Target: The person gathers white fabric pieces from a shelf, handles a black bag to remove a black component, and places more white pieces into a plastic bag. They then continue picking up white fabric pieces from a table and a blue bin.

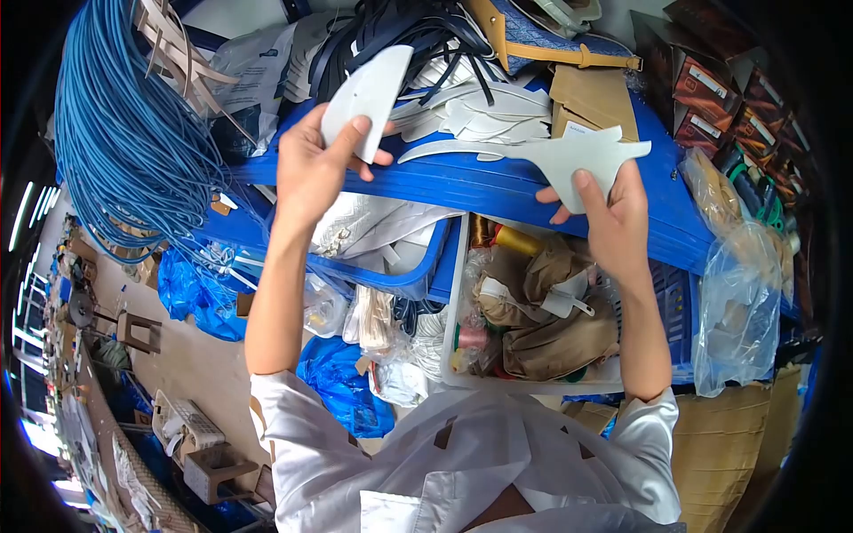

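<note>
My left hand (324,160) pinches a white half-moon cut piece (371,93), thumb across its face and fingers behind. In my right hand (609,209) is a white cut piece with pointed, irregular edges (577,160), gripped at its lower right. A long, thin curved white strip (462,149) reaches left from that piece's side, overlapping it in this view. Both pieces are raised over a blue shelf top (515,197). Behind them lies a heap of similar white cut pieces (484,114) on that surface.
Thick blue cords (124,133) hang at the left. Dark straps (382,40) and a blue bag with a tan strap (569,55) lie at the back. Below are a blue bin (426,266) and a white crate rim (455,311) around thread spools and brown cloth. Boxes (706,89) stack right.
</note>
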The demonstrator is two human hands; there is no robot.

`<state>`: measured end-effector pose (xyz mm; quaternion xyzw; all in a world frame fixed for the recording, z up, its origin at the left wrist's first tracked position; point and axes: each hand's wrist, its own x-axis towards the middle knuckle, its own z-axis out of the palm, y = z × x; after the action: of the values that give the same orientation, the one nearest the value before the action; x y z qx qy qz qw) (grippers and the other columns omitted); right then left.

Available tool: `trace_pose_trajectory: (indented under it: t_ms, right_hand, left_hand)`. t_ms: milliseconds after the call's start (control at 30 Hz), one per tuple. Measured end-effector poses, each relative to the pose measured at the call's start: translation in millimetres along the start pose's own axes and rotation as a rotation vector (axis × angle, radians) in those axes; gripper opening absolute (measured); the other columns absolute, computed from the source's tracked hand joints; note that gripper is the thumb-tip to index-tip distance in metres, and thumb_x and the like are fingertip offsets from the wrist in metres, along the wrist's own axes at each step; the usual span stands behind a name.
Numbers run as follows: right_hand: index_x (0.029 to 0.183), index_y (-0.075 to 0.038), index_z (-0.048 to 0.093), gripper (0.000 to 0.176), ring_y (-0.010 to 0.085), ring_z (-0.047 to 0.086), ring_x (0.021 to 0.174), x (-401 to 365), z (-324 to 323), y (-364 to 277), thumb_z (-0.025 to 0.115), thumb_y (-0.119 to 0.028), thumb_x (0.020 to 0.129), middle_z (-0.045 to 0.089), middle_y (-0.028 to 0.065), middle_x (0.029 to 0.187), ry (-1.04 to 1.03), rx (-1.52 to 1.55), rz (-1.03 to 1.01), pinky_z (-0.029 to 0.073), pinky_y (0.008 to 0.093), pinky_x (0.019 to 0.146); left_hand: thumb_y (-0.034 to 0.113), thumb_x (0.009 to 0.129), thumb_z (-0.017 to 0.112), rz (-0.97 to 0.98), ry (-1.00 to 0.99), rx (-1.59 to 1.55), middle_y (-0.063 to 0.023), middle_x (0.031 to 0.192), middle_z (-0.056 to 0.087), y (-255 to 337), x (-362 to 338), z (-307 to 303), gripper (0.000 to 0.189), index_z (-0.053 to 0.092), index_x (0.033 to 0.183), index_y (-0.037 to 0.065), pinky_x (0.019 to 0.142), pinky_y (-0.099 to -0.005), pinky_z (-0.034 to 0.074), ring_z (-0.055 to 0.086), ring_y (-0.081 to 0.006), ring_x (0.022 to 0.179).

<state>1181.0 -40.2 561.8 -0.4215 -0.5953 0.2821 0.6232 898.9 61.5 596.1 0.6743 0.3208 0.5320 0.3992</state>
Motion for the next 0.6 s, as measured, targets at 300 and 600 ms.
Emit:
trace_pose_trajectory:
  t_ms: [300, 600]
  right_hand:
    - [0.093, -0.004, 0.039, 0.006, 0.0183, 0.058, 0.088, -54, 27, 39, 0.045, -0.006, 0.095, 0.062, 0.0170, 0.105, -0.190, 0.281, 0.039, 0.049, 0.0332, 0.077]
    - [0.116, -0.005, 0.057, 0.026, 0.0060, 0.033, 0.067, -78, 60, 49, 0.053, -0.010, 0.091, 0.044, -0.0043, 0.081, -0.143, 0.861, 0.488, 0.031, 0.0242, 0.060]
  left_hand:
    - [0.016, 0.099, 0.048, -0.029, -0.088, -0.078, -0.0061, 0.085, 0.067, -18, -85, 44, 0.022, 0.052, 0.114, 0.001, 0.059, -0.0203, 0.042, 0.050, -0.0054, 0.065]
    - [0.021, 0.100, 0.046, -0.085, -0.061, -0.295, -0.0144, 0.089, 0.065, -36, -125, 71, 0.030, 0.047, 0.118, -0.002, 0.059, -0.0243, 0.045, 0.053, -0.0113, 0.063]
